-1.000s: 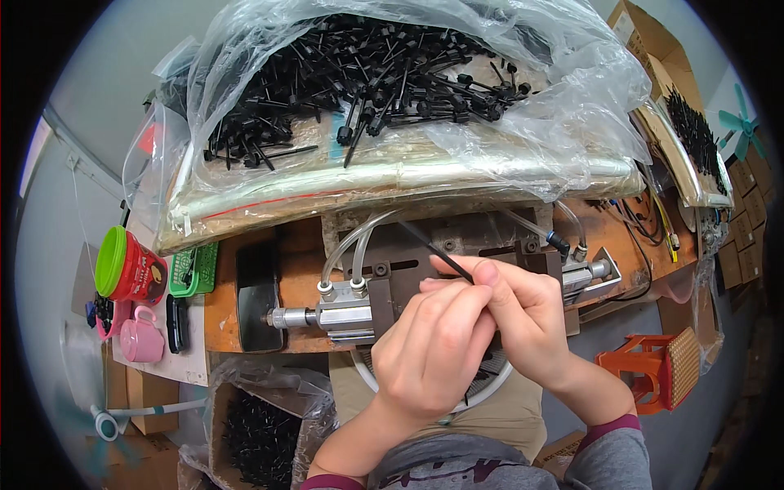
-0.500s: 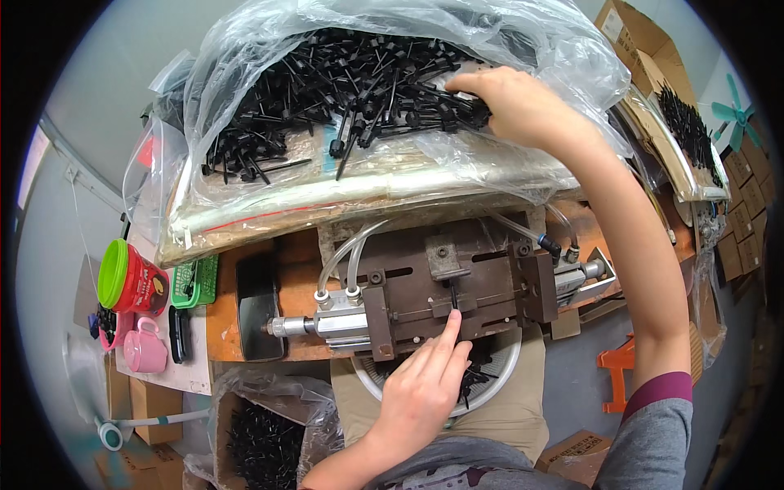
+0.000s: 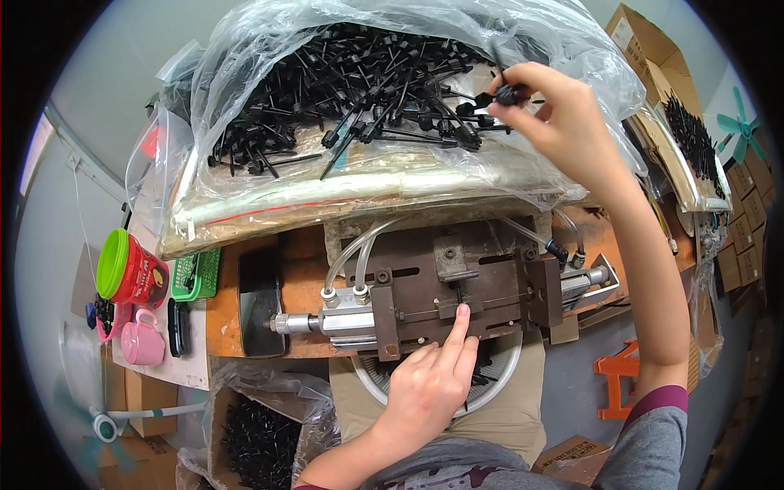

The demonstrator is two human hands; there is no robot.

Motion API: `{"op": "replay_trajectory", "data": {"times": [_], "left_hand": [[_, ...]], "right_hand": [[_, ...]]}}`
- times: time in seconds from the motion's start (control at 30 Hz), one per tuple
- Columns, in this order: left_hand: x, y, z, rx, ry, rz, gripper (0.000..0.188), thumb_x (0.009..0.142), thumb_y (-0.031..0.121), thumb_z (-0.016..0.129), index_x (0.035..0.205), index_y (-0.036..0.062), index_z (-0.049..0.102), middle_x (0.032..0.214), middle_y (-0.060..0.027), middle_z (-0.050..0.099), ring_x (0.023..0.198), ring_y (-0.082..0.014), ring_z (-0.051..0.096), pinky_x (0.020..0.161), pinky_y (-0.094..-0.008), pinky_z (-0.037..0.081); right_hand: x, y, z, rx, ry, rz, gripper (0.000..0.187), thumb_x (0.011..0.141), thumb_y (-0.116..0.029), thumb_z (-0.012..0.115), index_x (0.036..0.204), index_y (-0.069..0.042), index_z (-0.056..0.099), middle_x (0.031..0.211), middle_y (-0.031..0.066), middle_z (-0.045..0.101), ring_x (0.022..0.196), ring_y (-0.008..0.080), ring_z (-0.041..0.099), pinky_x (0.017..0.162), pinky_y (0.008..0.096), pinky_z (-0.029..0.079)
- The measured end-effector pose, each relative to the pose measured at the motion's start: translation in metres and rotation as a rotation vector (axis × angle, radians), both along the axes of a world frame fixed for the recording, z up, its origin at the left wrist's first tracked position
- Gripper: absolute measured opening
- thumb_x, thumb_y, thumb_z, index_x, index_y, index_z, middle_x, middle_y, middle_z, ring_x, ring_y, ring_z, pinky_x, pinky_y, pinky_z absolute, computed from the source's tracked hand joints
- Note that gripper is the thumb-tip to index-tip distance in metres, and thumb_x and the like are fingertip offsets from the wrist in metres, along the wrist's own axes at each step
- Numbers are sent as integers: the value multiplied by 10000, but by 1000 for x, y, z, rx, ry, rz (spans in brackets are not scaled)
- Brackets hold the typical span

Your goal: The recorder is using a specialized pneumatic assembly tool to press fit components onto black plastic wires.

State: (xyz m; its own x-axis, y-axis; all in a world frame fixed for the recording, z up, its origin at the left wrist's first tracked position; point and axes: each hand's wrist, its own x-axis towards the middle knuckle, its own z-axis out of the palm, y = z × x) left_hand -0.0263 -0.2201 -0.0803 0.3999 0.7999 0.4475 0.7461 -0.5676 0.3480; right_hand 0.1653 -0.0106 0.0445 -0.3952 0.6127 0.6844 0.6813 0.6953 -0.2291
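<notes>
Right hand (image 3: pixel 565 114): closed in a pinch, thumb and fingers on the head of a black stemmed part (image 3: pixel 508 95), thin stem pointing far. Hand is raised over the right end of the loose pile (image 3: pixel 359 102).

Left hand (image 3: pixel 430 377): not grasping, index finger out with its tip at the near end of a second black part (image 3: pixel 459 292), other fingers loosely bent. That part sits mid-fixture, stem running near-far; the fingertip hides its near end.

Brown metal fixture (image 3: pixel 416 296) lies just near of the pile's tray (image 3: pixel 392 175). Silver cylinder (image 3: pixel 347 322) on its left side, another on its right; clear hoses (image 3: pixel 349 251) arch up by the tray edge.

In the way: clear plastic sheet (image 3: pixel 584 73) bunches around the pile's far and right sides, close beside the right hand. The tray's raised near edge stands between pile and fixture. The left hand and fixture partly cover a white round basket (image 3: pixel 513 369) with black parts in it.

Left on the bench: dark phone-like slab (image 3: pixel 261 302), green basket (image 3: pixel 204 273), red tub (image 3: pixel 147 278), pink mug (image 3: pixel 144 341). Near left, below: plastic-lined carton (image 3: pixel 222 433) of black parts. Right, low: orange stool (image 3: pixel 616 380), partly behind the right forearm.
</notes>
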Motion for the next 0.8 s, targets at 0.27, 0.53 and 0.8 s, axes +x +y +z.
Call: {"op": "replay_trajectory", "data": {"times": [0.27,0.53,0.8], "left_hand": [[-3,2,0,14,16,-29,228,784,108,780,985,26,709,1305,-183,650,679,-206,704,642,-286,563],[-30,-3,51,10,-305,-34,613,656,312,918,1164,47,700,1276,-184,673,928,-236,696,708,-300,554],[-15,9,54,-271,-885,-106,408,701,-52,851,1079,-50,696,1021,-137,681,857,-151,691,765,-249,610]], "right_hand": [[27,-4,21,-440,569,122,314,869,-299,784,969,-9,722,869,36,696,741,104,641,637,242,504],[5,-98,-7,-900,870,352,209,851,-117,779,1014,-5,710,952,61,699,753,103,652,562,230,519],[-15,-161,-72,273,-77,240,309,743,-103,723,981,95,711,977,181,668,776,269,679,599,324,579]]}}
